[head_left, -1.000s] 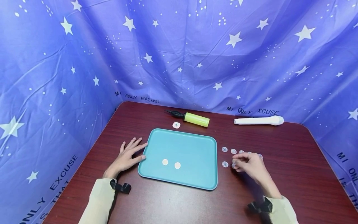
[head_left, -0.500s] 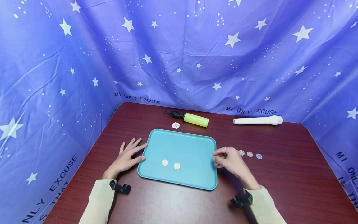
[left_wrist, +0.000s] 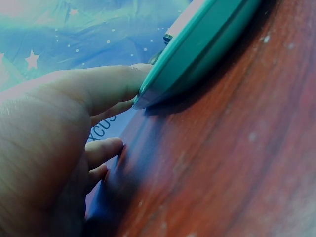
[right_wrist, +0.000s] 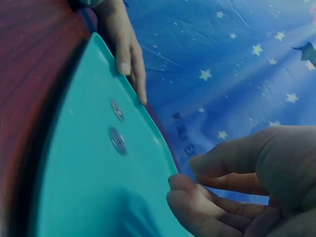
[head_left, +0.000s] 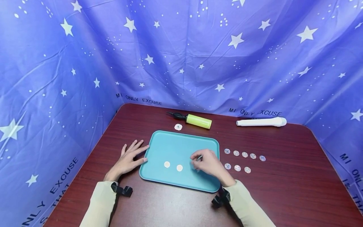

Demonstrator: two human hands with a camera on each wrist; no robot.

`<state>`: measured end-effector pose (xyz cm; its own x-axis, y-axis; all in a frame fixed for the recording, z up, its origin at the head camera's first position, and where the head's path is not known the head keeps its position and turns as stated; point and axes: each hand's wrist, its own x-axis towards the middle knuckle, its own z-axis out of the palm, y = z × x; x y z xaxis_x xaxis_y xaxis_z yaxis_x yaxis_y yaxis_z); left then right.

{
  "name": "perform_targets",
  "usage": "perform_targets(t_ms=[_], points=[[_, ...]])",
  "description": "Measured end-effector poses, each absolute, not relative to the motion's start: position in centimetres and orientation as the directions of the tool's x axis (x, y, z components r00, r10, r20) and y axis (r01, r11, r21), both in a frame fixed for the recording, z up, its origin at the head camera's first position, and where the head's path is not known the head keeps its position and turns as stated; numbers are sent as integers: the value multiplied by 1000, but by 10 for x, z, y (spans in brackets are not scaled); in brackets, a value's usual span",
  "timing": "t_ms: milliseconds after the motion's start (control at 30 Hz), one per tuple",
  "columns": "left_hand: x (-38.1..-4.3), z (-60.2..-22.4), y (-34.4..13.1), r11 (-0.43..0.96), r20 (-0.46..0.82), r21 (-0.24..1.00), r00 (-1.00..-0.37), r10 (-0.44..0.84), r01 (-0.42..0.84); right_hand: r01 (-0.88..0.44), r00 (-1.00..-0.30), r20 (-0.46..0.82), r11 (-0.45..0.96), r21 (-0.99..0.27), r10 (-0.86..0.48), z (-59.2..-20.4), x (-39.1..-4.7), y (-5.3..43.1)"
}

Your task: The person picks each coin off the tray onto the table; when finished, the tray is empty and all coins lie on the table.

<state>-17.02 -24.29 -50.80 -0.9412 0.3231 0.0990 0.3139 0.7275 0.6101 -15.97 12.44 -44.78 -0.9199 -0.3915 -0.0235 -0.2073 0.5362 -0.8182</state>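
My left hand [head_left: 126, 160] lies with fingers spread at the left side of the teal tray [head_left: 195, 142], its thumb and index finger touching the rim. In the left wrist view, the thumb [left_wrist: 116, 84] reaches the tray's edge. My right hand [head_left: 208, 162] is over the tray's right half, fingers loosely bent. A gap shows between thumb and fingers in the right wrist view, and no object is visible there. Two pale discs sit on the tray, a left disc [head_left: 167, 164] and a right disc [head_left: 179, 168]; the right one is nearer that hand.
Two rows of small patterned discs lie right of the tray, an upper row [head_left: 244, 154] and a lower row [head_left: 237, 168]. Behind the tray are a scalloped white disc [head_left: 178, 127], a yellow-green hand pump [head_left: 199, 121] and a white stick [head_left: 261, 122]. A starry curtain [head_left: 181, 56] surrounds the table.
My right hand has moved left from the disc rows, across the tray's right rim, to above the tray. Both rows are uncovered now. My left hand and the tray stay put.
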Motion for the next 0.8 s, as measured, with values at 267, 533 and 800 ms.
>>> perform_targets(t_ms=[267, 533, 800], points=[[-170, -507, -242, 726, 96, 614, -942, 321, 310, -357, -889, 33, 648, -673, -457, -458, -158, 95], [-170, -507, -243, 727, 92, 613, -942, 323, 309, -410, -874, 59, 666, -623, -483, -465, -155, 81], [-170, -507, -243, 729, 91, 611, -942, 324, 310, -435, -874, 90, 687, -583, -477, -468, -153, 72]])
